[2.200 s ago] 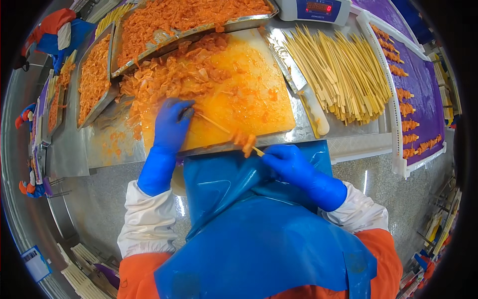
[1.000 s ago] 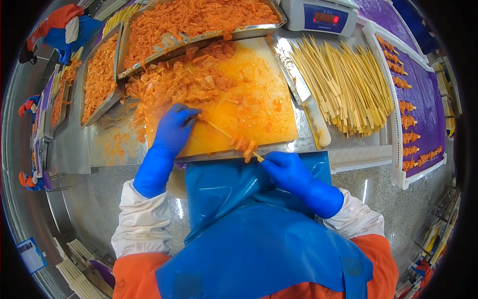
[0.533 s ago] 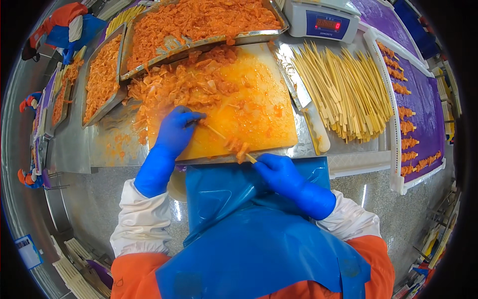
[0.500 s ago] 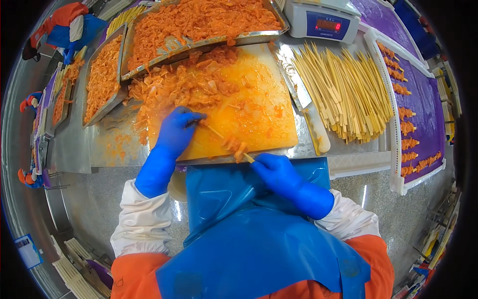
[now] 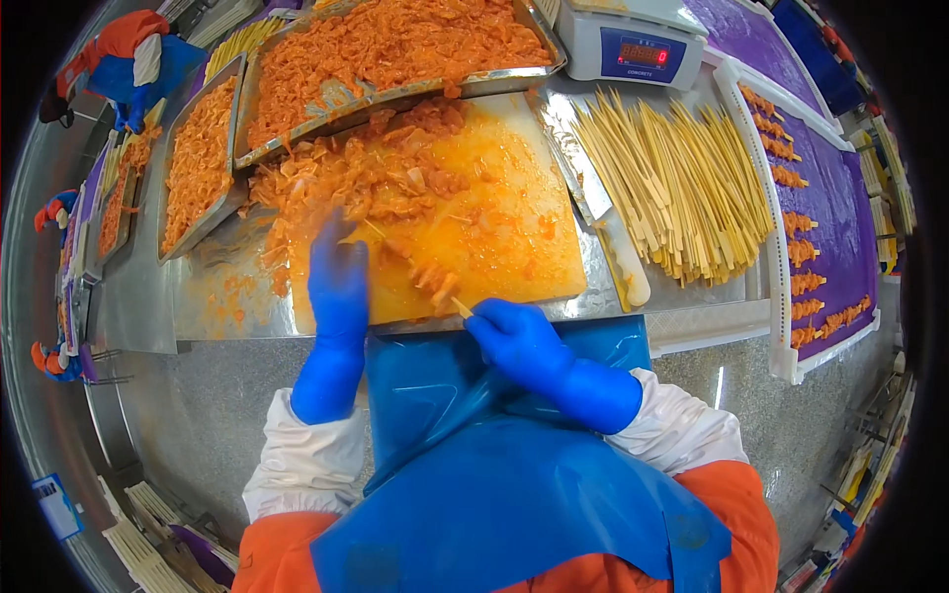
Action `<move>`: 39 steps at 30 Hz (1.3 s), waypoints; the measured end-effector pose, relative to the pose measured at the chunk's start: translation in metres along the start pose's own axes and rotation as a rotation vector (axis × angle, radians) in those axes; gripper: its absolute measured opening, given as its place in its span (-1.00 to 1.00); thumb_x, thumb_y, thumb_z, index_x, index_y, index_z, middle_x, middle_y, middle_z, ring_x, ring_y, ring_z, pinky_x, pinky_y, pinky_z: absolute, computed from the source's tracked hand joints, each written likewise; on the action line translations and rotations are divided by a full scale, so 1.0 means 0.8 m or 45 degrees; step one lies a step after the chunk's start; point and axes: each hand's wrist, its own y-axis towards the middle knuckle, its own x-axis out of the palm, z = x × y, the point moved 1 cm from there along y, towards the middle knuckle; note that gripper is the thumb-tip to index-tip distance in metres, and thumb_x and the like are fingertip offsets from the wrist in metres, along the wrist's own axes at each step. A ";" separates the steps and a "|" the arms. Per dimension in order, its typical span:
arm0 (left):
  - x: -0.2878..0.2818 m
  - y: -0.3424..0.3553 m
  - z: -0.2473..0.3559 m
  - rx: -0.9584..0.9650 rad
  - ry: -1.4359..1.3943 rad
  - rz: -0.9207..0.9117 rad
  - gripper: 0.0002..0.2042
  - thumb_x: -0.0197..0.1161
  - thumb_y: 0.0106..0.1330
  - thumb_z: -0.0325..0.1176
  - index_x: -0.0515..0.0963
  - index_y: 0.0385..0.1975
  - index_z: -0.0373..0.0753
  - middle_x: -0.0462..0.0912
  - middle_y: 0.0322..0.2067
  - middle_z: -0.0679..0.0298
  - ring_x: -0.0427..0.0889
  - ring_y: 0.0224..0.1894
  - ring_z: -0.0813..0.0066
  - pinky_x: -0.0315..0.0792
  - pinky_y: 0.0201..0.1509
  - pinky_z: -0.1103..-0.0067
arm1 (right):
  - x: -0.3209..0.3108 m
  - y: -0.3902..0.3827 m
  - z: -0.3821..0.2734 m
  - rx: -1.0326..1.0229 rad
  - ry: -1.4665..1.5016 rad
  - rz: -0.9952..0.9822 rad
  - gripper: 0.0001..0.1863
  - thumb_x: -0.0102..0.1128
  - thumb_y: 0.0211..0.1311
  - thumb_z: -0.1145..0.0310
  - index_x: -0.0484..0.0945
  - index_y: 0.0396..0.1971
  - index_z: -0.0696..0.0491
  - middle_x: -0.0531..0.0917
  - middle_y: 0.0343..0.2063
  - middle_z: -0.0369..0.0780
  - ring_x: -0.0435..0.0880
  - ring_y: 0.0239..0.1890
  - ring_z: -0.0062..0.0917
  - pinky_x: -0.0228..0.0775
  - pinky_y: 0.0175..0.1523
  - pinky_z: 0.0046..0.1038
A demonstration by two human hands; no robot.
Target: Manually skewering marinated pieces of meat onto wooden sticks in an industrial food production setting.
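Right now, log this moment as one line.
Right hand: gripping bare end of skewer; left hand: blurred, grip unclear, near meat pile; skewer: partly threaded with meat; knife: between board and stick pile

Floor (image 5: pixel 237 415): grey, speckled, glossy; seen left and right of centre, lower half of frame. Bright white streak of reflected light (image 5: pixel 719 385) on it, right of centre. Desk (image 5: pixel 148 306): bare silvery metal at centre left, edge bowed by the lens. Lower left: pale stacked trays (image 5: pixel 138 549); blue-edged white card (image 5: pixel 57 506) near the rim. Upper right: dark blue bin-like shape (image 5: pixel 816 54). Right rim: cluttered racks (image 5: pixel 870 474), details too small to tell.
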 end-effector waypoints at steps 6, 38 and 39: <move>0.031 -0.009 0.039 -0.788 -1.451 -0.237 -0.60 0.02 0.37 -0.28 0.29 0.15 -0.29 0.44 0.04 0.08 0.48 -0.08 0.33 0.37 -0.01 0.49 | 0.005 -0.008 -0.003 -0.183 -0.008 0.131 -0.86 0.15 0.20 0.33 0.54 -0.37 0.09 0.55 -0.56 0.00 0.58 -0.51 -0.14 0.38 -0.43 -0.31; 0.016 0.007 0.013 0.315 0.361 -0.477 -0.88 0.25 0.05 -0.57 0.62 -0.40 -0.25 0.50 -0.44 0.21 0.53 -0.39 0.35 0.42 -0.33 0.54 | -0.063 -0.049 0.006 0.248 0.031 -0.148 -0.75 0.10 0.24 0.25 0.58 -0.34 0.15 0.58 -0.60 -0.18 0.56 -0.55 -0.53 0.40 -0.43 -0.42; 0.015 0.008 0.005 0.398 0.367 -0.444 -0.89 0.25 0.05 -0.57 0.62 -0.41 -0.25 0.50 -0.46 0.20 0.53 -0.41 0.31 0.42 -0.34 0.52 | -0.067 -0.055 0.008 0.325 0.046 -0.147 -0.75 0.11 0.25 0.24 0.59 -0.35 0.14 0.59 -0.60 -0.20 0.56 -0.55 -0.56 0.40 -0.43 -0.44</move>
